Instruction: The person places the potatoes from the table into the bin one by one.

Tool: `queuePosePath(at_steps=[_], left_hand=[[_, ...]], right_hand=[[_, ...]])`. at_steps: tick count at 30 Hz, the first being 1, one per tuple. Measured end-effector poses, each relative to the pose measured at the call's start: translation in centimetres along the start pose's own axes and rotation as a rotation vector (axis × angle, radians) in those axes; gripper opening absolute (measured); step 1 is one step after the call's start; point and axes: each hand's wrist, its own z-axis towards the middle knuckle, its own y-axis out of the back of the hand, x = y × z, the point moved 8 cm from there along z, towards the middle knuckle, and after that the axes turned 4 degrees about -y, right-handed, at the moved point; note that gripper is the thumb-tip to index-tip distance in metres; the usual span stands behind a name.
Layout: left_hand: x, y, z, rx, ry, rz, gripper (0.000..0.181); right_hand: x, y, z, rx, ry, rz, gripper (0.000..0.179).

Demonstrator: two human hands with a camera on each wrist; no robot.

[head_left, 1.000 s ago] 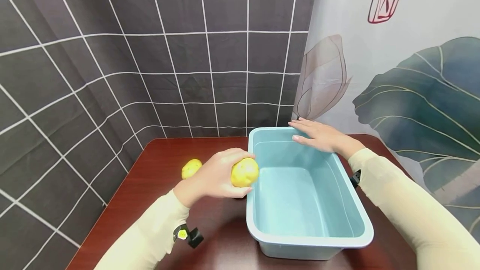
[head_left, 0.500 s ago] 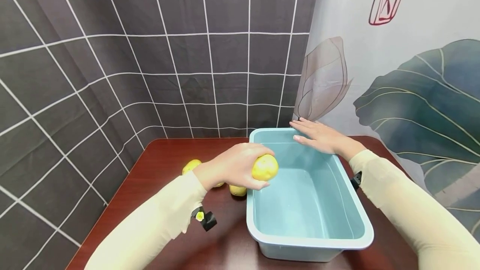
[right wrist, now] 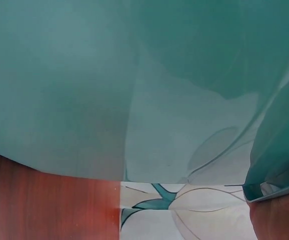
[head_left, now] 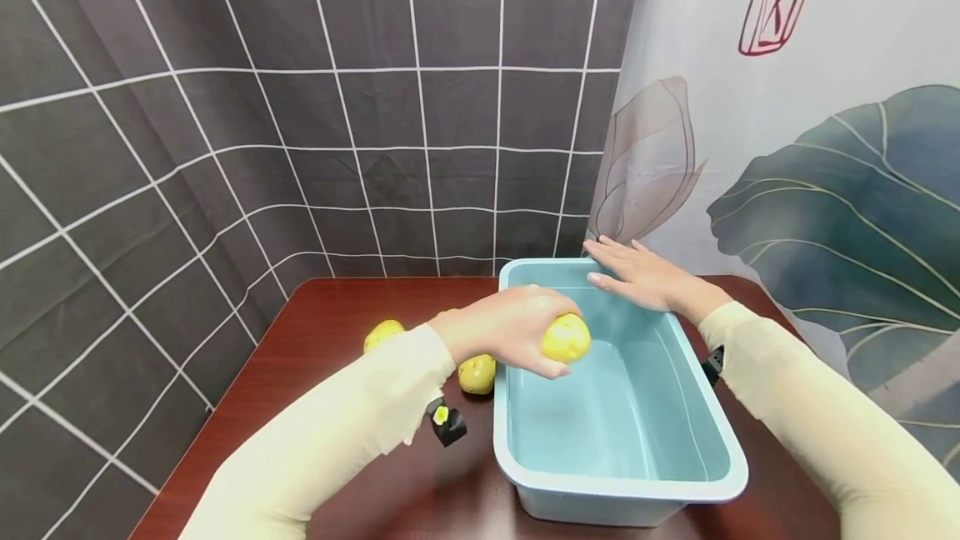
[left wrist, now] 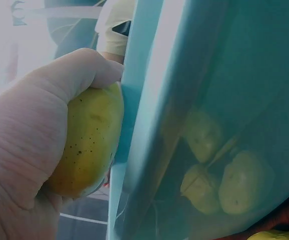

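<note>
A blue plastic tub [head_left: 517,473] stands on the dark red table. My left hand [head_left: 517,327] grips a yellow potato [head_left: 567,338] above the left part of the tub's opening. In the left wrist view, that potato [left wrist: 87,142] shows dark specks, with fingers and palm curled round it. My right hand [head_left: 637,275] lies with straight fingers on the tub's far right corner, thumb over the inside. On the table left of the tub sit another potato [head_left: 477,374], close to its wall, and a farther potato [head_left: 383,332], partly behind my left sleeve.
The red table [head_left: 337,302] runs back to a dark curtain [head_left: 450,107] with white grid lines. A pale curtain [head_left: 675,15] with leaf drawings hangs on the right. In the left wrist view, the tub's outer wall [left wrist: 264,75] mirrors several yellow shapes.
My left hand has moved right with the potato, from beside the tub's left rim to over its opening. The potato near the tub's wall has come into sight. My right hand stays put.
</note>
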Motion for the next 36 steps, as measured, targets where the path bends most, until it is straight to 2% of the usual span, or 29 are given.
queuePosePath(at_steps=[6, 17, 21, 30, 36], left_hand=[[0.0, -1.0, 2.0, 0.065, 0.023, 0.011, 0.052], [0.1, -2.0, 5.1, 0.107, 0.056, -0.119, 0.053], [0.1, -2.9, 5.9, 0.147, 0.072, -0.168, 0.058], [-1.1, -5.2, 8.1, 0.187, 0.038, -0.197, 0.063], [-0.8, -6.9, 8.5, 0.220, 0.068, -0.198, 0.065]], right_hand=[[0.0, 0.1, -0.2, -0.006, 0.007, 0.009, 0.072], [-0.1, 0.0, -0.2, 0.000, 0.011, 0.011, 0.069], [-0.1, -0.1, -0.1, 0.005, 0.010, 0.015, 0.070], [-0.2, 0.1, -0.2, 0.000, 0.004, 0.040, 0.067], [-0.1, -0.1, -0.2, 0.000, 0.009, 0.038, 0.068]])
